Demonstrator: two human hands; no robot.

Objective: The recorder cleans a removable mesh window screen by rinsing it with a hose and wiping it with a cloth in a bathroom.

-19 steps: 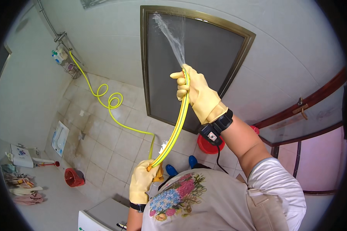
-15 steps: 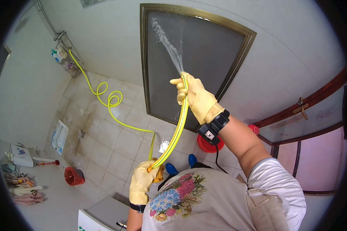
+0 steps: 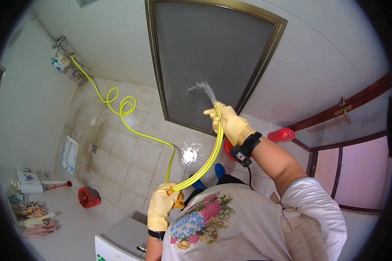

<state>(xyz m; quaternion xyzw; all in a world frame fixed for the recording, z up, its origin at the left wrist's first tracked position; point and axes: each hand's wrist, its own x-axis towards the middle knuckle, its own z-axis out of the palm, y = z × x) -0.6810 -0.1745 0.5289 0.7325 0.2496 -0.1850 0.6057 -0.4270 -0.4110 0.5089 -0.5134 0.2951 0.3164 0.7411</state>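
A yellow hose (image 3: 204, 168) with green and orange stripes arcs between my two hands, both in cream rubber gloves. My right hand (image 3: 229, 124) is closed round its outlet end, and a short fan of water (image 3: 207, 90) sprays out from there toward a dark grey panel (image 3: 209, 48) in a bronze frame. Lower down, my left hand (image 3: 162, 206) grips the hose along its length, with an orange cloth-like piece showing at its palm. From the left hand the hose runs over the tiled floor (image 3: 126, 169), loops twice and rises to the shower fitting (image 3: 59, 42).
Behind my right wrist sits a red basin (image 3: 229, 149), mostly hidden, with a red bottle-like container (image 3: 282, 135) beside it. A squat toilet (image 3: 69, 154) and a red bin (image 3: 88, 197) are at the left. A wooden-framed door (image 3: 344, 117) stands at the right. Water glistens on the tiles.
My right hand has lowered toward me, and the water jet now looks shorter and strikes lower on the panel. The view has shifted slightly; more of the red container shows. My left hand keeps its grip.
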